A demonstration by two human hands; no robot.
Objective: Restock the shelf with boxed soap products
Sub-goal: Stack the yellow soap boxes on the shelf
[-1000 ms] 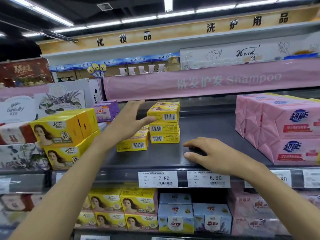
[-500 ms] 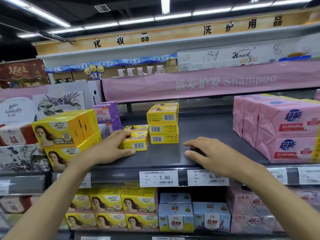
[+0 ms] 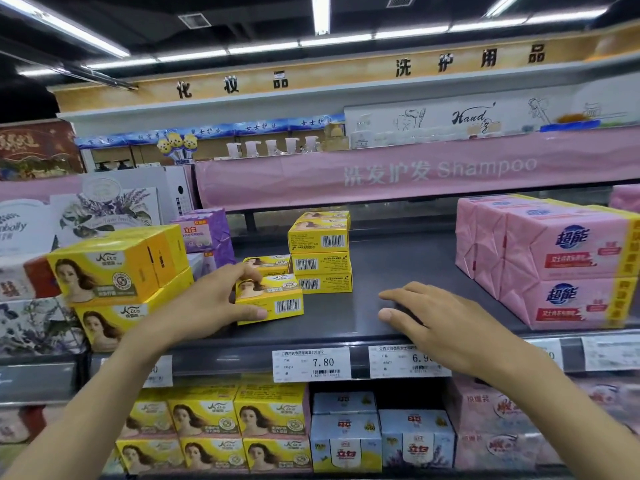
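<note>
The yellow soap box is held in the left hand. The fingers curl over its top. The thumb presses on its low front edge, so the hand grips the box. The box is just left of the stack of three yellow boxes and a bit nearer to the person. It is tipped a little. It is low over the dark shelf, but I cannot tell if it touches it.

One more small yellow box lies behind the held one, just beside the left side of the stack.

The right hand is to the right of the stack and nearer to the person. It lies palm down on the front of the shelf. Its fingers are loose and spread, and they hold nothing.

Far to the right of the stack stand pink packs. To the left of the stack are big yellow packs, with purple packs behind them. Below the stack, on the shelf edge, a price tag reads 7.80.
</note>
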